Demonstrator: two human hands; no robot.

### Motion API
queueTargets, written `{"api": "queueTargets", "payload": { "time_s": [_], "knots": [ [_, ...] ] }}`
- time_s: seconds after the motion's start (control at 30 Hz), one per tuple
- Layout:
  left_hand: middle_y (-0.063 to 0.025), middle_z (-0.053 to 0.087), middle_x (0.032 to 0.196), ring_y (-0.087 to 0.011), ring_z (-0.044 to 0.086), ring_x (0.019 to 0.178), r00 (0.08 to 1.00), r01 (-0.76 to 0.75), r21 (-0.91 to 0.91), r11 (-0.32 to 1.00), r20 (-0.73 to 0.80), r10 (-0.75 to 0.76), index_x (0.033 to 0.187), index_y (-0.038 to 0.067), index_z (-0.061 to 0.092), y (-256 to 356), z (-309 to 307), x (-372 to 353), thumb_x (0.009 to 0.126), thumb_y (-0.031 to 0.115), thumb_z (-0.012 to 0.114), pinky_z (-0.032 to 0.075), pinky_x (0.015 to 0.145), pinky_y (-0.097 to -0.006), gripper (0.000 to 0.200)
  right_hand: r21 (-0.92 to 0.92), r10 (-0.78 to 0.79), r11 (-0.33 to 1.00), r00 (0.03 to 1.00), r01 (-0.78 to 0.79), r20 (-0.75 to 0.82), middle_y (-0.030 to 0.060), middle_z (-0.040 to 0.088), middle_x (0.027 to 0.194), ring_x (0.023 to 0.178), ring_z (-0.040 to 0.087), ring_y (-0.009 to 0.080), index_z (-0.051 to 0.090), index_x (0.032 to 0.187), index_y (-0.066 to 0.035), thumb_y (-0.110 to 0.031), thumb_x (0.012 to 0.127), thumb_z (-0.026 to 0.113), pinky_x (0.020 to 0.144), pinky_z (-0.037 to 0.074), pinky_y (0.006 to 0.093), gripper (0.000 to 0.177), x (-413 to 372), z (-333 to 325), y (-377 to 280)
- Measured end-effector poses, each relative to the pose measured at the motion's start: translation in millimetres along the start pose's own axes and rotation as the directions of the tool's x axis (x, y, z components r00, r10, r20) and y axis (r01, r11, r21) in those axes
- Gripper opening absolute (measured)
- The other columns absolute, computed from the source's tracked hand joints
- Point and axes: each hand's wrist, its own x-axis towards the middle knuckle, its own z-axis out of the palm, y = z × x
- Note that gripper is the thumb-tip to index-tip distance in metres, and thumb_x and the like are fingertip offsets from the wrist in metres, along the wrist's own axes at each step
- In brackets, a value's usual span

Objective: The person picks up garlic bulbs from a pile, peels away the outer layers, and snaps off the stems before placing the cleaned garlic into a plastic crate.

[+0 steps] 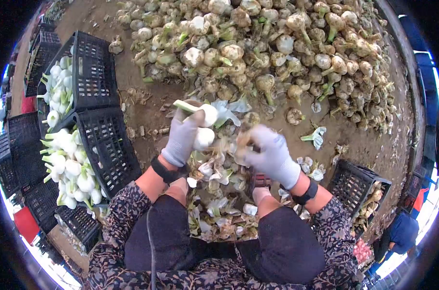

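My left hand (179, 137), in a pale grey glove, is closed around two peeled white garlic bulbs. The upper garlic bulb (209, 115) has a green-white stem pointing left, and the lower garlic bulb (204, 138) sits just beneath it. My right hand (270, 153), gloved too, is apart from them on the right. Its fingers curl at a brownish, motion-blurred thing (242, 143), perhaps peel, which I cannot make out. Under both hands lie loose garlic skins (214, 174) on the ground between my feet.
A large heap of unpeeled garlic (267, 48) spreads ahead. On the left, black crates (108, 147) stand beside piled white garlic bulbs (72, 166). At right is another black crate (352, 186) with brownish garlic or peel. Another person (403, 232) is at the far right edge.
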Motion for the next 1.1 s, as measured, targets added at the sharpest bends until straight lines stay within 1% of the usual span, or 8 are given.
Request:
{"api": "queueTargets", "payload": {
  "time_s": [0.1,0.27,0.47,0.6,0.7,0.93,0.97,1.1],
  "knots": [
    [-0.0054,0.06,0.107,-0.0141,0.061,0.094,0.995,-0.067,0.052,0.996,0.083,0.063,0.119,0.006,0.05,-7.3,11.7,-8.3,0.09,0.015,0.065,0.053,0.079,-0.0289,0.034,-0.175,-0.013,0.984,0.974,-0.028,-0.228,0.0104,0.062,0.086,0.076,0.064,0.0304,0.065,0.095,-0.011,-0.028,0.081,0.069,0.064,0.051,0.0393,0.023,20.8,-1.7,-1.9],
    [-0.0024,0.055,0.104,-0.0101,0.053,0.095,0.957,-0.277,0.374,0.885,0.191,0.219,0.114,0.005,0.052,-2.3,23.7,-18.8,0.089,0.011,0.065,0.045,0.084,-0.0255,0.029,-0.214,0.002,0.976,0.982,-0.043,-0.188,0.0086,0.063,0.082,0.072,0.064,0.0299,0.067,0.09,-0.013,-0.026,0.082,0.065,0.06,0.05,0.0402,0.016,33.4,8.2,0.2],
    [-0.0037,0.058,0.108,-0.0102,0.055,0.095,0.983,-0.145,0.351,0.925,0.158,0.094,0.115,0.005,0.054,2.4,27.7,-25.7,0.092,0.018,0.065,0.047,0.084,-0.0265,0.029,-0.392,-0.037,0.92,0.989,-0.021,-0.141,0.0082,0.062,0.076,0.066,0.063,0.0301,0.062,0.076,-0.012,-0.022,0.083,0.059,0.057,0.049,0.0427,0.013,33.1,7.4,-7.2],
    [-0.0094,0.054,0.125,-0.0153,0.053,0.11,0.959,-0.158,0.294,0.943,0.272,0.076,0.116,0.004,0.054,-2.7,20.7,-24.3,0.093,0.016,0.061,0.044,0.094,-0.0308,0.027,-0.234,0.033,0.967,0.966,-0.096,-0.257,0.0121,0.063,0.076,0.067,0.063,0.0343,0.065,0.079,-0.01,-0.023,0.08,0.06,0.059,0.05,0.0448,0.014,30.8,14.2,5.2],
    [-0.0149,0.044,0.141,-0.0217,0.047,0.124,0.898,-0.22,0.226,0.949,0.427,0.107,0.114,0.004,0.057,-0.2,13.1,-18.0,0.093,0.016,0.059,0.038,0.104,-0.0354,0.025,0.018,0.34,0.939,0.918,-0.343,-0.204,0.0168,0.064,0.077,0.073,0.064,0.037,0.065,0.077,-0.007,-0.026,0.078,0.061,0.064,0.05,0.0457,0.02,31.4,7.5,26.3],
    [-0.0154,0.048,0.139,-0.0218,0.049,0.12,0.884,-0.025,0.152,0.988,0.466,-0.049,0.102,0.006,0.065,5.2,3.3,-19.6,0.092,0.029,0.065,0.036,0.103,-0.035,0.025,-0.202,0.325,0.895,0.893,-0.397,-0.312,0.0185,0.065,0.08,0.078,0.064,0.037,0.066,0.084,-0.005,-0.026,0.079,0.061,0.069,0.051,0.046,0.022,19.7,12.4,53.7],
    [-0.0161,0.047,0.138,-0.0232,0.053,0.117,0.868,-0.108,0.176,0.978,0.497,0.006,0.109,0.008,0.062,6.7,2.5,-19.1,0.091,0.033,0.066,0.045,0.097,-0.0362,0.032,-0.231,0.316,0.885,0.885,-0.404,-0.341,0.0182,0.065,0.08,0.078,0.064,0.0367,0.066,0.085,-0.005,-0.027,0.08,0.06,0.069,0.051,0.0459,0.023,17.2,12.5,63.9],
    [-0.0153,0.059,0.123,-0.0281,0.066,0.096,0.943,0.201,-0.137,0.97,0.297,-0.153,0.126,0.013,0.049,25.7,-5.0,-24.4,0.091,0.037,0.062,0.06,0.073,-0.0388,0.044,-0.38,0.48,0.718,0.81,-0.583,-0.337,0.0167,0.066,0.085,0.082,0.065,0.0345,0.067,0.093,-0.007,-0.027,0.08,0.06,0.075,0.052,0.0439,0.025,-12.9,-13.9,122.4]
  ]
}}
